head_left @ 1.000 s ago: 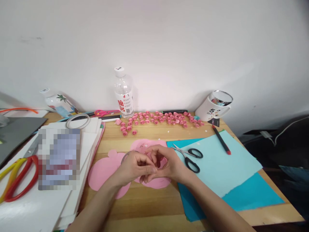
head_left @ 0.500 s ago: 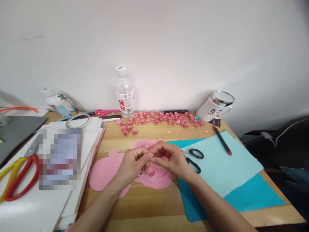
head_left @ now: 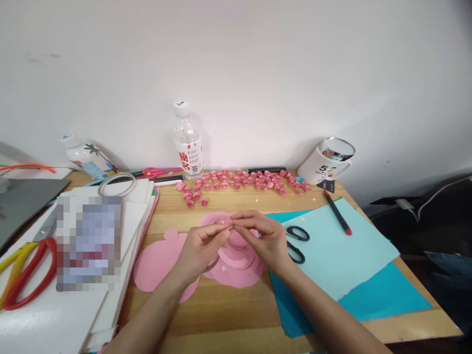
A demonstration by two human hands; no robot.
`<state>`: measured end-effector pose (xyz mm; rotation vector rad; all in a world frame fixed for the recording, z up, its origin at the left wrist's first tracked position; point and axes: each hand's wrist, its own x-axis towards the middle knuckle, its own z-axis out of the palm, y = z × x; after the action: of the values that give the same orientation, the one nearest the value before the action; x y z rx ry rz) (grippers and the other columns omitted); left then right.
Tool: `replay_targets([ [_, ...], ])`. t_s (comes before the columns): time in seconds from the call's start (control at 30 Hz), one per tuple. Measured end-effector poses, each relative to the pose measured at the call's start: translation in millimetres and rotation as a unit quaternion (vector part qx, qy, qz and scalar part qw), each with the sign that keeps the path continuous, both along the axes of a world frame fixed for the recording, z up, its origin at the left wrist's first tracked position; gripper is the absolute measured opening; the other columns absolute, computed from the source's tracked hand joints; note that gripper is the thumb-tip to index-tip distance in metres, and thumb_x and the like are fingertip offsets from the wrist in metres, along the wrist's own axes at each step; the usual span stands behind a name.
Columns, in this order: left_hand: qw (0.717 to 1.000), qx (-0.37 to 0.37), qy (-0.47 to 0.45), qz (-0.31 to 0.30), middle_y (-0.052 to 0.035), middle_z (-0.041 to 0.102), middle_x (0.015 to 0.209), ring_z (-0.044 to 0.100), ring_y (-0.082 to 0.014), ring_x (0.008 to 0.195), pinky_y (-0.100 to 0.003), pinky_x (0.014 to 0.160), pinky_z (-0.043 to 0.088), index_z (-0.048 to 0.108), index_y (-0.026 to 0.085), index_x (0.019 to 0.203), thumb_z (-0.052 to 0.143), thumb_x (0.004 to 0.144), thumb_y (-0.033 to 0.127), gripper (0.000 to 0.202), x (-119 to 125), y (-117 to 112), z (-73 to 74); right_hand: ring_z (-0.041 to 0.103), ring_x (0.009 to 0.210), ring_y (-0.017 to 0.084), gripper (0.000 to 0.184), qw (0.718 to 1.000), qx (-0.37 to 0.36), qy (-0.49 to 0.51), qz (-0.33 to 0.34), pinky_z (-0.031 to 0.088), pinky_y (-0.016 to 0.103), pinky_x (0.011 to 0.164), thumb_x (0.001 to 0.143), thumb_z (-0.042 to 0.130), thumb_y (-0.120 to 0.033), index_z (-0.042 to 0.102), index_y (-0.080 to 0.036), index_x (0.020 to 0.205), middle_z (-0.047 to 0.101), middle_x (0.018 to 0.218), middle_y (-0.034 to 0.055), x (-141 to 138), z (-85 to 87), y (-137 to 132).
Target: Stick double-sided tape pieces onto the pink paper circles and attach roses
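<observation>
My left hand (head_left: pixel 201 248) and my right hand (head_left: pixel 263 238) meet over a pink paper spiral (head_left: pixel 236 255) lying on the wooden desk (head_left: pixel 228 314). Both pinch the spiral's lifted end between thumb and fingers at about the middle. A clear tape ring (head_left: pixel 212 265) shows under my left hand. A row of several small pink paper roses (head_left: pixel 239 182) lies along the back of the desk. Another flat pink paper shape (head_left: pixel 155 268) sits to the left of the spiral.
Black-handled scissors (head_left: pixel 295 241) lie on light blue paper (head_left: pixel 339 246) right of my hands, with a red pen (head_left: pixel 337 211) beyond. A water bottle (head_left: pixel 188 142) and white mug (head_left: pixel 326 164) stand by the wall. White sheets (head_left: pixel 110 236), a tape roll (head_left: pixel 118 184) and red scissors (head_left: pixel 25 270) are on the left.
Both hands rose a little from the desk and drew the pink strip up between their fingertips; the fingers moved from a closed cluster to a pinch.
</observation>
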<state>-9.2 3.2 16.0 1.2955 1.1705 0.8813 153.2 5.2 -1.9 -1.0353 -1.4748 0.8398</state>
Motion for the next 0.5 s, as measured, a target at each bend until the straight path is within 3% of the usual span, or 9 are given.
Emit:
replay_targets([
  [0.1, 1.000, 0.019, 0.006, -0.014, 0.0004, 0.057, 0.052, 0.061, -0.0165, 0.071, -0.034, 0.094, 0.044, 0.063, 0.017, 0.054, 0.057, 0.079, 0.034, 0.031, 0.6, 1.1, 1.5, 0.067, 0.085, 0.022, 0.010, 0.996, -0.058, 0.062, -0.006, 0.055, 0.036, 0.073, 0.075, 0.066, -0.019, 0.073, -0.026, 0.078, 0.073, 0.088, 0.0044, 1.1, 1.1, 0.1],
  [0.2, 1.000, 0.020, -0.003, -0.024, 0.0007, 0.055, 0.050, 0.061, -0.0164, 0.071, -0.034, 0.098, 0.040, 0.055, 0.018, 0.047, 0.056, 0.079, 0.033, 0.035, 1.1, 1.6, 3.8, 0.067, 0.086, 0.022, 0.008, 0.990, -0.088, 0.114, 0.001, 0.056, 0.035, 0.073, 0.073, 0.069, -0.018, 0.072, -0.024, 0.075, 0.073, 0.091, 0.0046, 1.5, 1.7, -0.6],
  [0.4, 0.999, 0.019, -0.017, -0.036, 0.0028, 0.053, 0.046, 0.048, -0.0094, 0.048, -0.030, 0.083, 0.047, 0.058, 0.017, 0.051, 0.053, 0.082, 0.031, 0.034, 1.0, 0.1, 7.7, 0.068, 0.082, 0.020, 0.009, 0.981, -0.108, 0.164, 0.006, 0.056, 0.034, 0.073, 0.068, 0.073, -0.016, 0.070, -0.023, 0.072, 0.073, 0.087, 0.0032, 0.8, 0.6, -1.8],
  [0.5, 0.999, 0.019, -0.001, -0.038, 0.0022, 0.053, 0.046, 0.045, -0.0092, 0.047, -0.027, 0.072, 0.048, 0.057, 0.017, 0.051, 0.053, 0.082, 0.032, 0.036, 0.8, 0.1, 8.6, 0.069, 0.074, 0.018, 0.020, 0.971, -0.137, 0.196, 0.006, 0.057, 0.033, 0.071, 0.066, 0.075, -0.016, 0.070, -0.025, 0.084, 0.074, 0.084, 0.0015, 0.3, 0.2, -0.7],
])
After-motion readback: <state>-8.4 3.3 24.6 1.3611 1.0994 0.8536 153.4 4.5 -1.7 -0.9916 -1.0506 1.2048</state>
